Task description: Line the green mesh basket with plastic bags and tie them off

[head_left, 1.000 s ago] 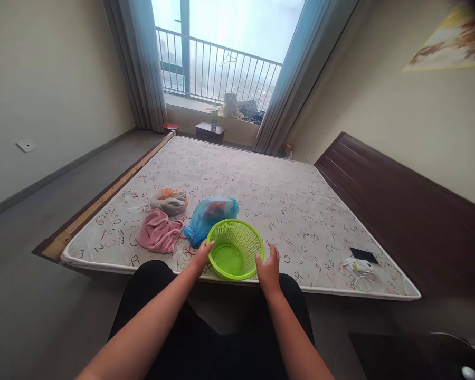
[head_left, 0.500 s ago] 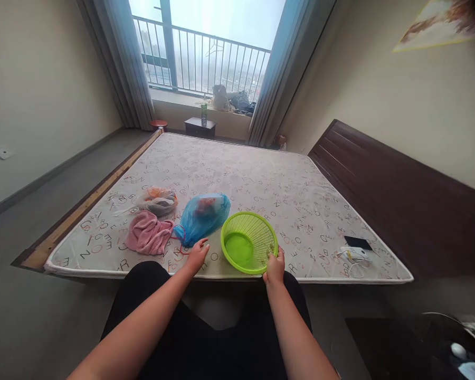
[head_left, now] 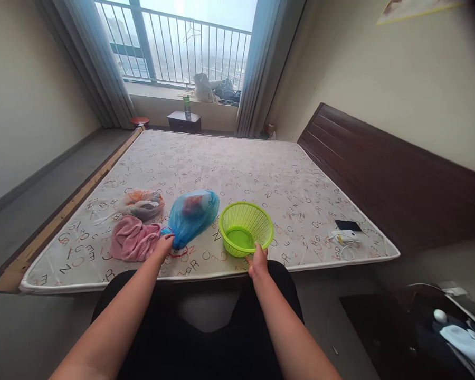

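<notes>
A bright green plastic basket (head_left: pixel 241 240) with slatted sides stands near the mattress's front edge, with nothing in it. My right hand (head_left: pixel 258 260) grips its near right rim, thumb over the edge. To the left lies a blue plastic bag (head_left: pixel 193 216), with something reddish and white showing through it. My left hand (head_left: pixel 166 244) is closed at the gathered neck of this bag, beside its red tie; the fingertips are partly hidden. Touching the left hand's side is a crumpled pink towel (head_left: pixel 132 240). Behind the towel sits a clear plastic bag (head_left: pixel 142 205) with grey and orange contents.
All this rests on a letter-printed mattress (head_left: pixel 221 158). At the right are a black phone (head_left: pixel 348 226) and a white charger with cable (head_left: pixel 345 237). A dark headboard (head_left: pixel 380 148) borders the right side; a small nightstand (head_left: pixel 184 121) stands beyond the far edge.
My left hand has moved left from bare mattress to the neck of the blue bag and closed there. My right hand still holds the basket's rim. The view has shifted a little.
</notes>
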A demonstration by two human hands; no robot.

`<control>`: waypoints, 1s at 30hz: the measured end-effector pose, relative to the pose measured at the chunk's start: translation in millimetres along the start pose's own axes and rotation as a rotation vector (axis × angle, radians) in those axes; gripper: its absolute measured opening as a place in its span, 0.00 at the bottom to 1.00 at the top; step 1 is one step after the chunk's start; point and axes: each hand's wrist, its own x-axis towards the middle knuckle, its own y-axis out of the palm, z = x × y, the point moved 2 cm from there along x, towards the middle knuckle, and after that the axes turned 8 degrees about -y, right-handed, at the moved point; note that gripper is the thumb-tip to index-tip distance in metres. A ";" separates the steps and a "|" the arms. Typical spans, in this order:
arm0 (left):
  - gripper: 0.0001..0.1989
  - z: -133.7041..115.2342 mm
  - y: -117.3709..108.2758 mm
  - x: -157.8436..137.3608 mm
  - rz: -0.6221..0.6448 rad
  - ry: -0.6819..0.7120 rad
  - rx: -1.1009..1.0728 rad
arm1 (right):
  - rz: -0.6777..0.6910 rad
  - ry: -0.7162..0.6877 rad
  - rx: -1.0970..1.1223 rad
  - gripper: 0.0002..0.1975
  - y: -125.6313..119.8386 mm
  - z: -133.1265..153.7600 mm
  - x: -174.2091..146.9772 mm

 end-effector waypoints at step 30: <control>0.16 28.1 50.4 -43.3 0.422 0.252 0.628 | 0.063 0.052 0.150 0.27 25.8 3.5 -26.0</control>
